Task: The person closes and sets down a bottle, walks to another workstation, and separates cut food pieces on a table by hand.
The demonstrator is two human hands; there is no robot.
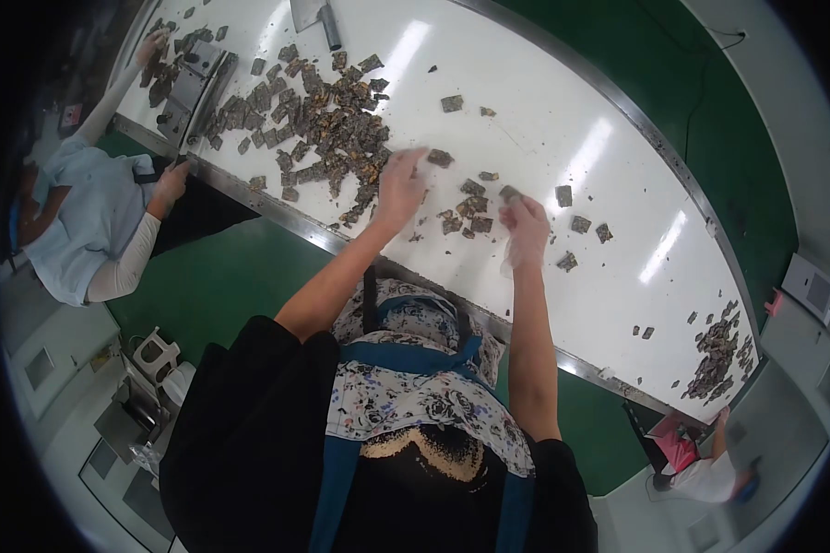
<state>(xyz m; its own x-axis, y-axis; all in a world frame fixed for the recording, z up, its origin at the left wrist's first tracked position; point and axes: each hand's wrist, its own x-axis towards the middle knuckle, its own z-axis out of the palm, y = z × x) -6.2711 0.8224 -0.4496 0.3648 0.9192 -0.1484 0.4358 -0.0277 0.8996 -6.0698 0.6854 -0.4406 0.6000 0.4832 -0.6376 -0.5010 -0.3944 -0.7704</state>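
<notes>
Brown squares (480, 224) on a white bench (563, 101)

My right hand (528, 232) has one small square (509, 193) pinched, it seems, between the thumb and a finger. A few more squares lie in a little group between my two hands. My left hand (401, 194) is at the right side of the big pile (341, 120). Its fingers point at a lone square (441, 158), but they are blurry, so I cannot tell if they grip anything.

The squares look thin and dry, so I think they may break. If I pinch too hard, the one in my right hand could snap. If I pinch too softly, it could slip out and drop. If my left hand bumps the pile, loose bits could slide over and mix with the little group. The metal edge (315, 234) of the bench is close to my tummy, so a big push my way could send bits down to the green floor (231, 267). A co-worker (88, 217) is over on my left, next to a metal tool (194, 88).
</notes>
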